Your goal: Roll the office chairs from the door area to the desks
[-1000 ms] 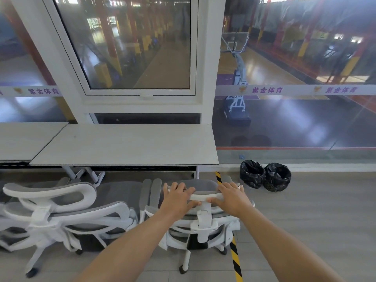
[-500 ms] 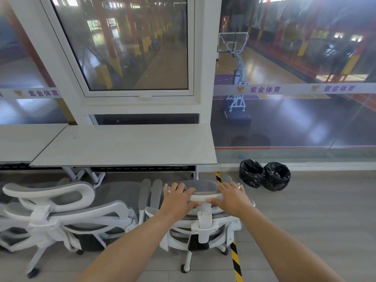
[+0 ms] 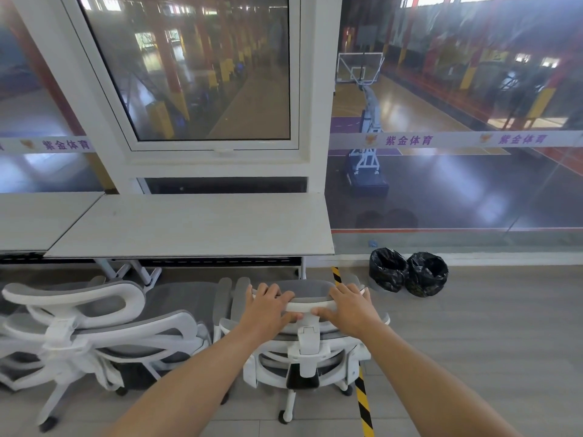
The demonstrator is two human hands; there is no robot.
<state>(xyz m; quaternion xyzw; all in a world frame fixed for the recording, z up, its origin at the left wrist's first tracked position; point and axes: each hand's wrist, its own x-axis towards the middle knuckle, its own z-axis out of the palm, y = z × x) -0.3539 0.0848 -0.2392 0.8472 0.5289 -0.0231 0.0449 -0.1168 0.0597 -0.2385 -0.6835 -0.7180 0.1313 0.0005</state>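
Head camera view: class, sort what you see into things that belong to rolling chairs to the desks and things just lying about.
Belongs to the job:
held chair
left hand
right hand
parked chair
desk

Just lying about:
two bins lined with black bags
striped floor tape
window

The left hand [image 3: 266, 310] and right hand [image 3: 348, 307] cover parts of the headrest [image 3: 306, 305] on the near chair [image 3: 307, 351], whose seat is hidden behind its own back. The left chair [image 3: 82, 329] and the far-left desk [image 3: 34, 222] run off the picture's left edge. Both forearms are cut by the bottom edge.
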